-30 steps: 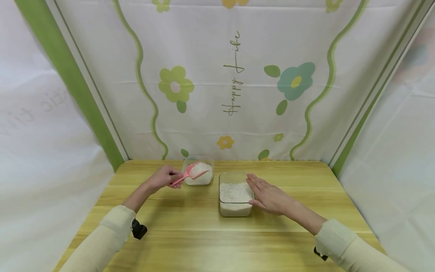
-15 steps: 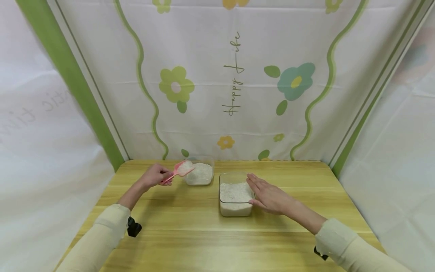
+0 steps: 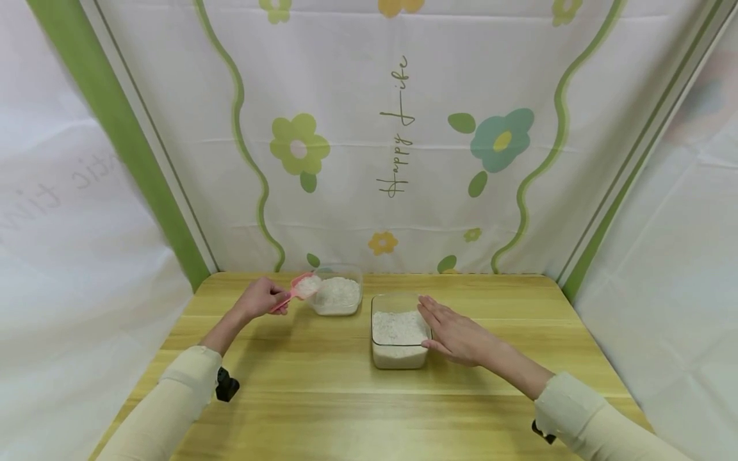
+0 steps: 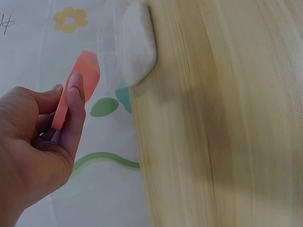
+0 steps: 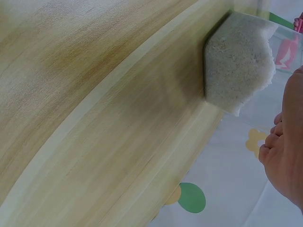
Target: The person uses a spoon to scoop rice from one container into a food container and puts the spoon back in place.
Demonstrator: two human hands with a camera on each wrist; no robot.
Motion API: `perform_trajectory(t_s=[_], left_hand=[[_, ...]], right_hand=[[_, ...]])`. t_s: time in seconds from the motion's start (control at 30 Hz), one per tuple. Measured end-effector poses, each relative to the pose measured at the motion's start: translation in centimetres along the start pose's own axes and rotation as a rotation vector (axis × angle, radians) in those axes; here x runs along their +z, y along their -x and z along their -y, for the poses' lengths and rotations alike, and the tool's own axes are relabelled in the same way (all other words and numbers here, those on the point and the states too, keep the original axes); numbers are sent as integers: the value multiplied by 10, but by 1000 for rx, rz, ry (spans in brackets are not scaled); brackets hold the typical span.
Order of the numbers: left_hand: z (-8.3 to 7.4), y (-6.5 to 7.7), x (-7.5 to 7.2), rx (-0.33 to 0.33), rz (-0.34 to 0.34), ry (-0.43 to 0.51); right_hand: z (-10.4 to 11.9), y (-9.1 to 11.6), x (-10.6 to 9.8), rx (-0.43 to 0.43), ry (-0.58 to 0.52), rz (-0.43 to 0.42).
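My left hand (image 3: 262,299) grips the handle of a pink scoop (image 3: 296,290), raised at the left edge of a clear tub (image 3: 359,285). White powder or fine grains lie heaped in the scoop. The tub stands at the back and holds more of the same white stuff. In the left wrist view, thumb and fingers pinch the scoop (image 4: 87,66) by its handle. My right hand (image 3: 458,333) rests its straight fingers against the right side of a square glass container (image 3: 400,360). White stuff fills much of that container, its surface uneven in the right wrist view.
Both containers stand on a wooden table (image 3: 369,416), the glass one nearer and to the right of the tub. A white flowered curtain (image 3: 346,192) hangs behind the table's back edge, with more white cloth (image 3: 674,256) at both sides.
My left hand has drawn the loaded scoop leftward, from over the tub to its left edge, mostly in the first half second. The right hand and glass container have stayed put.
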State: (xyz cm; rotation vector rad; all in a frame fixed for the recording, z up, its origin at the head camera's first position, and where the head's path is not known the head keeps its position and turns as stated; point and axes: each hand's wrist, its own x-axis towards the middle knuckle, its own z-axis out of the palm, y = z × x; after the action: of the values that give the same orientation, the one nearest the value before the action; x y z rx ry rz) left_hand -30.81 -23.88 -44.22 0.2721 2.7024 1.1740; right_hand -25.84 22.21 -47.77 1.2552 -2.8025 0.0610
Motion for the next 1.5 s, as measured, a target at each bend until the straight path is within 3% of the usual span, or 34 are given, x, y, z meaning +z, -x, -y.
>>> perform_trajectory(t_s=[0.37, 0.63, 1.5], left_hand=[[0, 5, -5, 49, -5, -102], [5, 4, -9, 35, 4, -153], [-12, 0, -11, 94, 46, -370]], right_hand=[[0, -1, 2, -4, 7, -14], [2, -2, 1, -12, 13, -15], [0, 1, -2, -8, 13, -8]])
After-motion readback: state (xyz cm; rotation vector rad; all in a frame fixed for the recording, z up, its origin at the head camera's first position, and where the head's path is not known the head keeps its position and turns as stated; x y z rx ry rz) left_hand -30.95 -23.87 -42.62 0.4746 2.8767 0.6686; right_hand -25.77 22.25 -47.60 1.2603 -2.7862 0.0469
